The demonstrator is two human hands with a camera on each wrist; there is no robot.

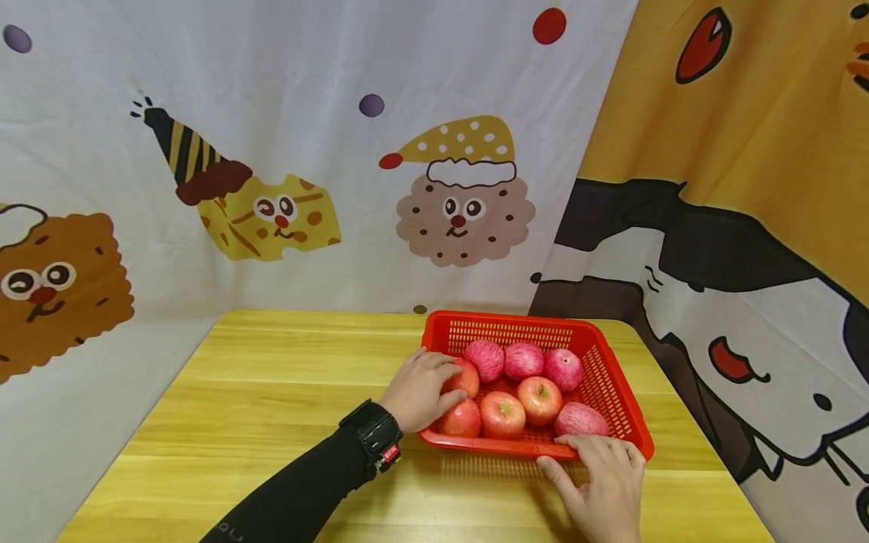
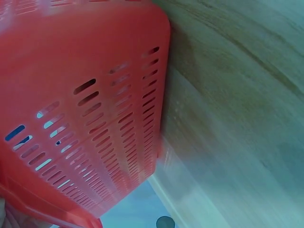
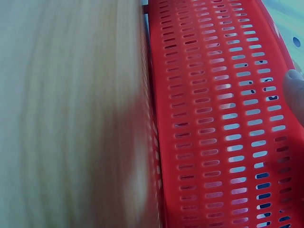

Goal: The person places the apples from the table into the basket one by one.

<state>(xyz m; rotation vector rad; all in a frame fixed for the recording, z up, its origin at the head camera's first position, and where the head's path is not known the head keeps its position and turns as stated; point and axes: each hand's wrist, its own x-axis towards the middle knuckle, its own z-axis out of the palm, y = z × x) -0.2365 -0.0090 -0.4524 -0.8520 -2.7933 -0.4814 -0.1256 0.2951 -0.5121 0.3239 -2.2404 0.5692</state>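
Note:
A red plastic basket (image 1: 631, 403) with slotted walls stands on the table and holds several red and pink apples (image 1: 502, 415). My left hand (image 1: 417, 388) reaches over the basket's left rim, its fingers and thumb curved around a red apple (image 1: 466, 378) by the left wall. How firmly it holds that apple cannot be told. At the near right corner my right hand (image 1: 604, 483) grips the front rim, fingers over the top and thumb against the outside. In the right wrist view that thumb (image 3: 295, 92) shows beside the slotted wall (image 3: 213, 118). The left wrist view shows mostly the basket's outer wall (image 2: 85, 61).
The wooden table (image 1: 271, 392) extends left of the basket and in front of it. A cartoon-print cloth (image 1: 305, 68) hangs behind the table, and a yellow, black and white printed cloth (image 1: 747, 249) hangs along the right side.

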